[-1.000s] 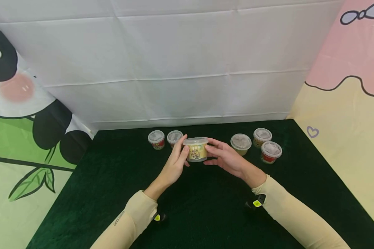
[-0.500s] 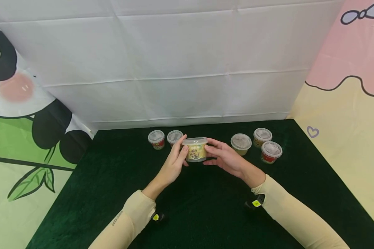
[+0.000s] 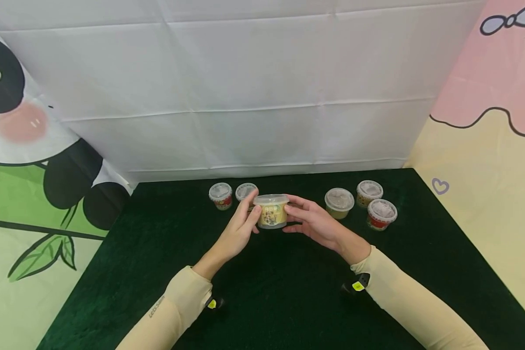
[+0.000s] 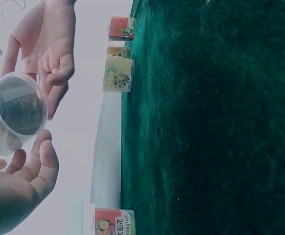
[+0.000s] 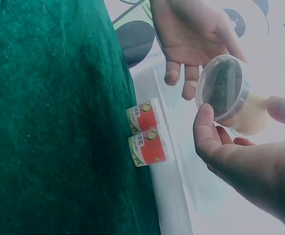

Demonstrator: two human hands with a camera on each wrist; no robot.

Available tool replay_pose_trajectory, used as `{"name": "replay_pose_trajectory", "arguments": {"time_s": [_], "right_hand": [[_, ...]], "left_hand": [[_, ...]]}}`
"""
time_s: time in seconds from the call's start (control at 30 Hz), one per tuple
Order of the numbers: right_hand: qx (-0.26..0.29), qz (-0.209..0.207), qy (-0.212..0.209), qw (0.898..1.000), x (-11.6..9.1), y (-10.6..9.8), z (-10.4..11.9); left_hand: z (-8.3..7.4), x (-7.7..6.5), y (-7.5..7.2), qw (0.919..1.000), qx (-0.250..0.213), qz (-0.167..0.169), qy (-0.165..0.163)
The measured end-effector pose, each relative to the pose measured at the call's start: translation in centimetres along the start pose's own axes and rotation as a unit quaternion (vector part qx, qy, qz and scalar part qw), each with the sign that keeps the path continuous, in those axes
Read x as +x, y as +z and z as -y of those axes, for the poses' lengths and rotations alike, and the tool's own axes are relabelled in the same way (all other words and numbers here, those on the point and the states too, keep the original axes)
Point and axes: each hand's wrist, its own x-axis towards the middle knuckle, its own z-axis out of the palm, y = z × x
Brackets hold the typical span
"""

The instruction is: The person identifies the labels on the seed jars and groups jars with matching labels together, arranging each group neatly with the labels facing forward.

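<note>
A clear plastic tub (image 3: 271, 214) with a lid and a yellow label is held up between both hands above the dark green cloth. My left hand (image 3: 235, 232) grips its left side, thumb at the front. On the right side, my right hand (image 3: 318, 227) grips it with the thumb on the label. Both wrist views show the tub's round dark underside (image 4: 22, 105), with the fingers of each hand around its edge. Behind the left fingers stands a lidded tub (image 3: 245, 190), partly hidden.
A red-labelled tub (image 3: 220, 196) stands at the back left. To the right are a yellowish tub (image 3: 339, 203), another small tub (image 3: 369, 193) and a red-labelled one (image 3: 381, 214). A white cloth wall (image 3: 262, 121) rises behind the green-covered table (image 3: 288, 301).
Both hands have shifted slightly to the left with the yellow-labelled tub between them. The grip is the same, and the other tubs have stayed in place.
</note>
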Motion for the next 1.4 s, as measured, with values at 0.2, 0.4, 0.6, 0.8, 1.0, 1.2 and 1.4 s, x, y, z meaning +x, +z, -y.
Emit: {"name": "replay_pose_trajectory", "arguments": {"time_s": [0.2,0.4,0.6,0.8,1.0,1.2,1.4], "right_hand": [[-0.003,0.001,-0.001,1.0,0.0,0.1,0.0],[0.0,0.008,-0.007,1.0,0.2,0.2,0.1],[0.001,0.015,-0.012,1.0,0.5,0.6,0.2],[-0.002,0.02,-0.015,1.0,0.8,0.9,0.3],[-0.004,0.029,-0.02,0.999,1.1,1.5,0.7],[-0.011,0.032,-0.026,0.999,1.7,2.3,1.4],[-0.01,0.034,-0.032,0.999,2.5,3.1,2.2]], "left_hand": [[-2.0,-0.6,-0.2,0.9999,0.01,0.005,0.008],[0.5,0.1,-0.7,0.9998,0.017,0.009,0.004],[0.9,0.1,-1.9,0.9995,0.012,0.023,0.02],[0.7,0.0,-3.0,0.9987,0.01,0.045,0.024],[-0.1,-0.2,-4.2,0.9979,0.008,0.061,0.02],[-1.0,-0.2,-5.4,0.9978,0.02,0.062,0.015],[-1.9,-0.1,-6.7,0.9975,0.016,0.068,0.005]]}}
